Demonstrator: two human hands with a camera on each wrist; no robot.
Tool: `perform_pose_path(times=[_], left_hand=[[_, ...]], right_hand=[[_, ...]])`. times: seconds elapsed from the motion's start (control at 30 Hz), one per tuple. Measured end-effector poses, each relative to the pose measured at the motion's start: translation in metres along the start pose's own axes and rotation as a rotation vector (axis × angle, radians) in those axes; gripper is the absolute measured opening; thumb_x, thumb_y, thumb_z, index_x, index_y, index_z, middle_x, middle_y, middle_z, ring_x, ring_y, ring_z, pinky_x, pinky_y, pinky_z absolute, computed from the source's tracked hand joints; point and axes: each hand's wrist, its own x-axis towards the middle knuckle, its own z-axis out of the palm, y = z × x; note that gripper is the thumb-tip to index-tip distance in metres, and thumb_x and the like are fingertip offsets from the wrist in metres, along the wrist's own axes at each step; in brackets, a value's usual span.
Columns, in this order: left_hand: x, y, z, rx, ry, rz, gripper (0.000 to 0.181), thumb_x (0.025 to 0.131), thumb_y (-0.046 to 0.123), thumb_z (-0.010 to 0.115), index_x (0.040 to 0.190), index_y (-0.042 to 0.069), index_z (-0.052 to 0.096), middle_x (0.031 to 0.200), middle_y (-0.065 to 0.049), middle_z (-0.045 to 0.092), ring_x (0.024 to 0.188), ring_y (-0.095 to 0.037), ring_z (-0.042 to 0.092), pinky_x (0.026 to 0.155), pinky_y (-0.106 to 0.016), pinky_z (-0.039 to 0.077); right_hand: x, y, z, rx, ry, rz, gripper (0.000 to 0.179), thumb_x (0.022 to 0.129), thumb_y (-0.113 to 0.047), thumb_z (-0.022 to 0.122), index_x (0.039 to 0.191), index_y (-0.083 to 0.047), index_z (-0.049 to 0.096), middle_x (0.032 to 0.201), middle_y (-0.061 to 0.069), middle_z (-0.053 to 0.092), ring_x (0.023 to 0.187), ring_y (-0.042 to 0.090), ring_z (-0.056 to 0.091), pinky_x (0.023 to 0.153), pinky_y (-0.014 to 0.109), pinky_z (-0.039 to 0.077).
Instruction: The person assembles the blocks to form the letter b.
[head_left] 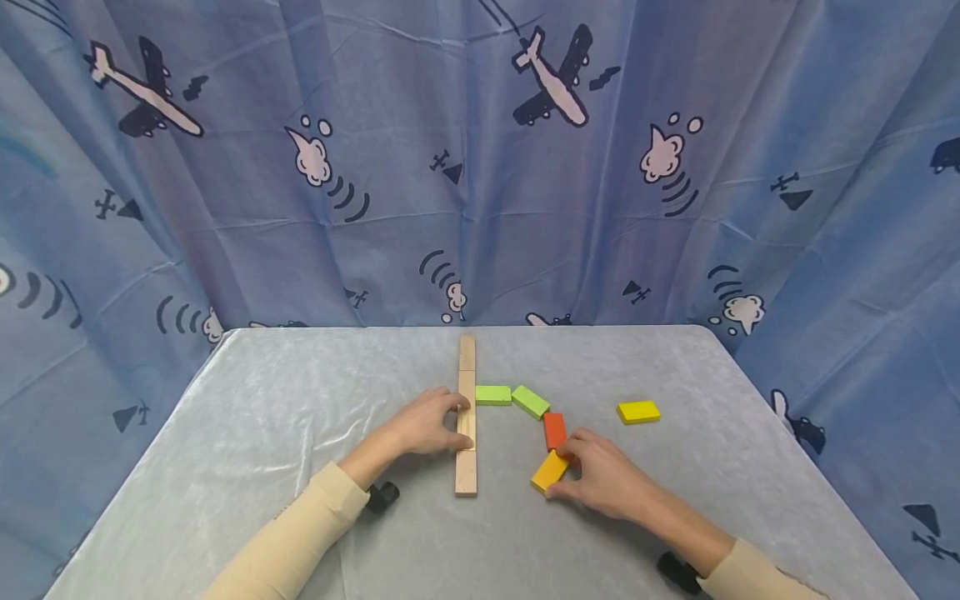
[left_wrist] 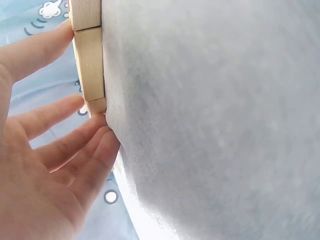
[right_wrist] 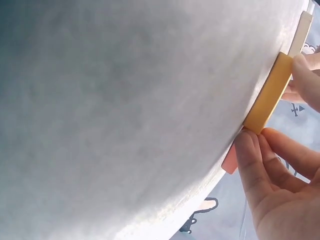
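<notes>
A straight column of plain wooden blocks (head_left: 467,473) lies on the table. My left hand (head_left: 429,423) is at the column, thumb and index finger at the two ends of one middle wooden block (left_wrist: 90,65). My right hand (head_left: 609,475) pinches an orange-yellow block (head_left: 550,472) lengthwise, thumb at the near end and fingers at the far end. That block lies flat and slanted, its far corner right at a red block (head_left: 554,431). Beyond the red one, two green blocks (head_left: 492,396) curve round to the column's right side. Fingers partly hide the red block (right_wrist: 229,161) in the right wrist view.
A loose yellow block (head_left: 638,412) lies to the right of the curve. The table (head_left: 315,375) has a pale grey cloth over it. Behind its far edge hangs a blue curtain (head_left: 390,167) with printed planes.
</notes>
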Motion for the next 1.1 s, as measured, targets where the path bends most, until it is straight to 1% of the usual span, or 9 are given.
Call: perform_pose_path(times=[0.13,0.3,0.37,0.47,0.53,0.7,0.93,1.1], left_hand=[[-0.001,0.001,0.000,0.003,0.002,-0.003,0.059,0.081,0.036,0.084,0.129,0.008,0.064,0.124,-0.013,0.062,0.118,-0.033,0.057,0.102,-0.048,0.046],[-0.002,0.001,0.000,0.015,-0.001,-0.008,0.059,0.081,0.037,0.084,0.129,0.008,0.064,0.124,-0.012,0.062,0.118,-0.033,0.057,0.101,-0.048,0.046],[-0.002,0.001,0.001,0.018,-0.003,-0.009,0.059,0.082,0.038,0.083,0.130,0.008,0.064,0.125,-0.012,0.062,0.119,-0.032,0.056,0.101,-0.048,0.046],[-0.002,0.000,0.001,0.019,-0.005,-0.008,0.059,0.083,0.038,0.082,0.131,0.009,0.064,0.126,-0.012,0.061,0.120,-0.032,0.056,0.102,-0.047,0.046],[-0.002,0.000,0.001,0.017,-0.003,-0.005,0.059,0.083,0.038,0.082,0.131,0.008,0.064,0.126,-0.012,0.061,0.120,-0.032,0.056,0.102,-0.047,0.046],[-0.004,0.001,0.000,0.024,-0.005,0.004,0.059,0.083,0.039,0.082,0.130,0.009,0.064,0.125,-0.011,0.061,0.118,-0.031,0.056,0.101,-0.048,0.046],[-0.008,0.002,0.000,0.032,-0.017,0.004,0.060,0.082,0.039,0.082,0.131,0.010,0.064,0.125,-0.010,0.061,0.118,-0.031,0.056,0.101,-0.048,0.046],[-0.010,0.002,0.001,0.033,-0.016,0.017,0.059,0.084,0.039,0.081,0.131,0.009,0.064,0.123,-0.010,0.061,0.117,-0.030,0.056,0.099,-0.047,0.047]], right_hand=[[0.000,-0.001,0.001,-0.006,0.012,0.008,0.054,0.068,-0.040,0.094,0.106,-0.008,0.075,0.090,-0.006,0.056,0.081,0.011,0.052,0.074,0.032,0.049],[-0.001,0.000,-0.001,0.011,0.024,-0.011,0.053,0.070,-0.039,0.093,0.106,-0.006,0.074,0.089,-0.005,0.058,0.081,0.011,0.053,0.073,0.031,0.048],[-0.001,0.002,-0.005,0.020,0.034,-0.027,0.048,0.073,-0.038,0.092,0.105,-0.006,0.074,0.090,-0.005,0.060,0.081,0.012,0.054,0.072,0.031,0.049],[-0.002,0.007,-0.011,0.023,0.056,-0.043,0.038,0.079,-0.031,0.089,0.103,-0.007,0.074,0.090,-0.003,0.062,0.080,0.012,0.055,0.072,0.031,0.050],[-0.002,0.011,-0.015,0.022,0.065,-0.034,0.031,0.082,-0.026,0.086,0.104,-0.007,0.074,0.091,-0.003,0.063,0.080,0.011,0.055,0.073,0.031,0.051],[-0.004,0.020,-0.028,0.055,0.084,-0.013,0.026,0.087,-0.015,0.081,0.109,-0.004,0.073,0.097,0.001,0.067,0.086,0.014,0.060,0.078,0.036,0.055],[-0.003,0.038,-0.046,0.035,0.159,-0.058,0.023,0.090,-0.012,0.077,0.110,-0.001,0.073,0.099,0.002,0.068,0.090,0.019,0.062,0.081,0.042,0.055],[0.000,0.057,-0.056,0.059,0.208,-0.080,0.023,0.092,-0.009,0.073,0.111,0.002,0.071,0.104,0.009,0.069,0.096,0.029,0.065,0.084,0.049,0.055]])
